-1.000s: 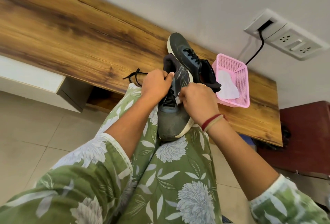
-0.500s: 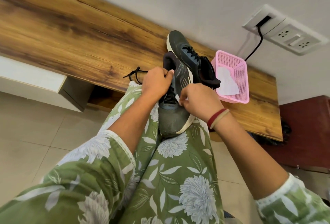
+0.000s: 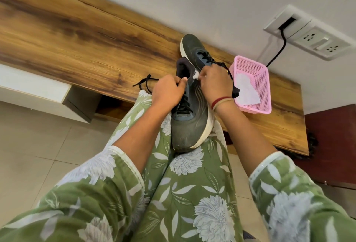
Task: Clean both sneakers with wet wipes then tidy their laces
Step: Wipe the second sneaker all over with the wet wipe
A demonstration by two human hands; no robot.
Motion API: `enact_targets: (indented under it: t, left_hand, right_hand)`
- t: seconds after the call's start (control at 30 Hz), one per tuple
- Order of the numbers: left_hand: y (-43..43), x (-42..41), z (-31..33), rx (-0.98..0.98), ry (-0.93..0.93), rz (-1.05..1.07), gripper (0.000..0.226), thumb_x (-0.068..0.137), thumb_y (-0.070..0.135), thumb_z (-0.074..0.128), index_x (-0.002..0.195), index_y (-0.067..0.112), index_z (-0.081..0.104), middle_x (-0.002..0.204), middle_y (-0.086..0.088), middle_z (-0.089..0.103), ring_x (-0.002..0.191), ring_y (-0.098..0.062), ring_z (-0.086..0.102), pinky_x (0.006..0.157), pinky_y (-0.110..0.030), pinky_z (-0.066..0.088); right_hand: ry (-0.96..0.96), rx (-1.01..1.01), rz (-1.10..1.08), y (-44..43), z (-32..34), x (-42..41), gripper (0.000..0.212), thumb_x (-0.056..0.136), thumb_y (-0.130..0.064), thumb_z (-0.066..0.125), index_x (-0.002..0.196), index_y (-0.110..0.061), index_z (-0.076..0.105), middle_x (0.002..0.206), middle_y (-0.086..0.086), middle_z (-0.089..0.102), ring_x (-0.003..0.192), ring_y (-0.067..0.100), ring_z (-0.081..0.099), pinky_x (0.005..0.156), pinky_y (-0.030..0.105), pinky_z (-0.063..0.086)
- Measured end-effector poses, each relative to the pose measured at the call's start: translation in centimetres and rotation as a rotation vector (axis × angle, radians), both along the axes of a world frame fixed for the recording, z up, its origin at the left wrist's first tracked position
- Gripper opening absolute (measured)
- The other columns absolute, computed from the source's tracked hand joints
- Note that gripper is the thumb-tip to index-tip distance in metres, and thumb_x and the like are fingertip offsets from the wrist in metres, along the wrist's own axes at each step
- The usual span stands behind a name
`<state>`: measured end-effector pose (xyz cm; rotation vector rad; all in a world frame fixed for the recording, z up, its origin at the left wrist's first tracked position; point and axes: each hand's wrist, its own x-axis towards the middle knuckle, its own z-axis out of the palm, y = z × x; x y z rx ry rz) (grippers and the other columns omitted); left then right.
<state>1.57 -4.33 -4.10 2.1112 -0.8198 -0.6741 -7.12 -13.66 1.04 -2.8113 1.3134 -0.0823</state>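
A dark grey sneaker with a white sole rests on my lap, toe toward me. My left hand grips its left side near the collar. My right hand pinches a crumpled white wet wipe against the sneaker's upper right side near the collar. Its black lace end trails left over the table edge. The second dark sneaker lies on the wooden table behind, partly hidden by my right hand.
A pink mesh basket holding white wipes sits on the table to the right. A wall socket panel with a black cable is above it. A dark red cabinet stands at right. Tiled floor lies at left.
My right hand has slid with the wipe from the sneaker's middle up toward its collar. My left hand keeps its hold on the sneaker.
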Motion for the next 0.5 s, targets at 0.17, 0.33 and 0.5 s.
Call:
enact_targets:
  t: [0.17,0.33,0.5]
  left_hand:
    - [-0.2,-0.3,0.0,0.012,-0.010,-0.027,0.038,0.099,0.038,0.041,0.074,0.015,0.057,0.064,0.001,0.051,0.070,-0.025,0.052,0.061,-0.032,0.034]
    - [-0.4,0.0,-0.2,0.021,0.009,-0.051,0.038,0.099,0.037,0.040,0.065,0.020,0.045,0.075,-0.002,0.053,0.082,-0.028,0.054,0.065,-0.033,0.033]
    - [-0.5,0.3,-0.4,0.031,0.054,-0.052,0.041,0.099,0.036,0.040,0.061,0.021,0.042,0.068,0.001,0.049,0.082,-0.030,0.055,0.065,-0.033,0.033]
  right_hand:
    - [-0.187,0.310,-0.021,0.5,0.5,-1.2,0.010,0.085,-0.017,0.065,0.092,-0.015,0.073,0.101,0.004,0.068,0.099,0.020,0.061,0.087,0.028,0.042]
    - [-0.073,0.177,0.199,2.5,-0.1,-2.5,0.013,0.086,-0.025,0.062,0.093,-0.020,0.073,0.093,0.004,0.067,0.094,0.026,0.055,0.081,0.039,0.045]
    - [-0.149,0.089,0.045,-0.3,-0.7,-0.5,0.015,0.090,-0.023,0.056,0.095,-0.018,0.070,0.098,0.005,0.066,0.099,0.027,0.055,0.083,0.039,0.043]
